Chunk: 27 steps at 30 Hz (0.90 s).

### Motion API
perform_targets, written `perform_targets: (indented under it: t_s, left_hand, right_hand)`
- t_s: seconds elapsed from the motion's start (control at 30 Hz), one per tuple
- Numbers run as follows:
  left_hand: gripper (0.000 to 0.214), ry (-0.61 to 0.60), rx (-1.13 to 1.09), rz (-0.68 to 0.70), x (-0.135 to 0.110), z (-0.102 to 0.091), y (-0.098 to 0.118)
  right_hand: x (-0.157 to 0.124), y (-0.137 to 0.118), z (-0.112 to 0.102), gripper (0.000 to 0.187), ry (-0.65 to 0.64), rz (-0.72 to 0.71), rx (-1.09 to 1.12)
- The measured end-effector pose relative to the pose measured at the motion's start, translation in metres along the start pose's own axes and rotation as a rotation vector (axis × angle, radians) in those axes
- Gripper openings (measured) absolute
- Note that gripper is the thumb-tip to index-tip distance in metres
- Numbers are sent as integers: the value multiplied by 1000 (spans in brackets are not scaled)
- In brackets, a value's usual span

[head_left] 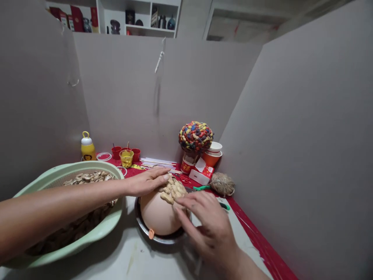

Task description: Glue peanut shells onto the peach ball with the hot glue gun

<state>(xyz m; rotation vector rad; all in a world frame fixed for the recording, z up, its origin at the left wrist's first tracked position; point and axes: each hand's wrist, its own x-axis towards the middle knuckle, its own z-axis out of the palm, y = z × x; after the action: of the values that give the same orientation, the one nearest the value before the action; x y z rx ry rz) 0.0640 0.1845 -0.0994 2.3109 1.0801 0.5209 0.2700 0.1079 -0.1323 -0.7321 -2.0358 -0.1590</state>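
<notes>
Above the bowl rim (166, 240), peanuts (174, 189) capped a balloon (159, 214).
Left hand (150, 181) lay flat; right hand (211, 217) curled narrow, its hold unclear.

no text, label, brand, number or sign is legible.

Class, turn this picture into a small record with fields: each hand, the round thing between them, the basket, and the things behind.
Left hand: laid flat, fingertips at the peanuts; hand
Right hand: fingertips at the near right edge of the peanuts; grip unclear
Round thing: peach balloon in a metal bowl, peanuts on top
Basket: light green, left side, holding brown pieces, apparently shells
Behind: yellow bottle, multicoloured ball, twine
</notes>
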Motion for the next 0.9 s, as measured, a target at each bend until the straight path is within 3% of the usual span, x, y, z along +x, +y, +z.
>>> perform_targets:
  t_s: [0.23,0.4,0.9]
  left_hand:
    - [61,24,-16,24,-1,12,1]
    - [63,56,-23,53,-5,17,-4]
    - [56,114,2,67,-4,26,-6]
  right_hand:
    - [8,-14,12,9,-52,-69,-203]
    - [6,-11,16,7,-113,-29,-206]
    - [4,-15,23,8,-103,-2,-289]
